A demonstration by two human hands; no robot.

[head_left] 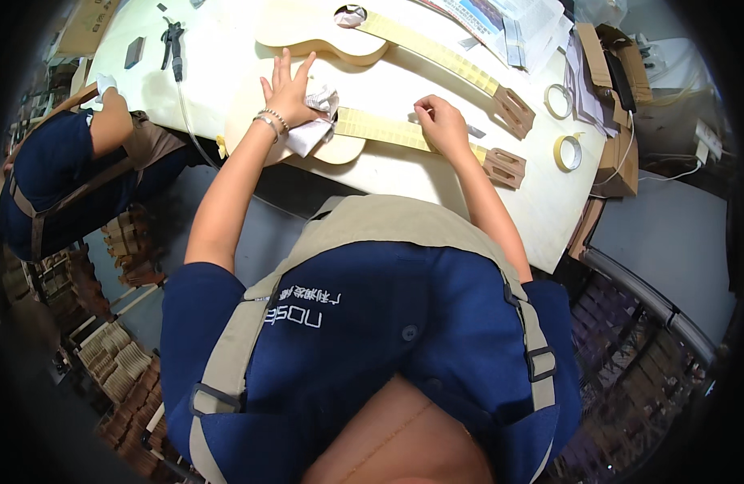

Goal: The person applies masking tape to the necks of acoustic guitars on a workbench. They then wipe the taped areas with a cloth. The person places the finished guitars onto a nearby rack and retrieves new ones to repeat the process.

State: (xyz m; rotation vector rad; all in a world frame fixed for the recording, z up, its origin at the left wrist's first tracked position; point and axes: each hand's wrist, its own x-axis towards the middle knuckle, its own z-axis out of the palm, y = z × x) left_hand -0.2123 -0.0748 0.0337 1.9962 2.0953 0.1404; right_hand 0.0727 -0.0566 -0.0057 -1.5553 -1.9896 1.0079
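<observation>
A pale unfinished ukulele (343, 150) lies in front of me, yellow tape (380, 129) along its neck and a brown slotted headstock (505, 167) to the right. White crumpled paper (309, 137) sits over its sound hole area. My left hand (286, 98) rests on the body beside the paper, fingers spread. My right hand (443, 125) is over the taped neck, fingers curled into a pinch; whatever they hold is too small to make out. A thin grey blade-like piece (474, 131) shows beside that hand. Farther back lies a second taped ukulele (323, 36), paper in its sound hole.
Two tape rolls (567, 152) lie on the white table (549, 211) at right, near papers and cardboard boxes (622, 165). An air blow gun (172, 50) with a hose and a dark block (135, 52) lie at back left. Another person (61, 173) works at left.
</observation>
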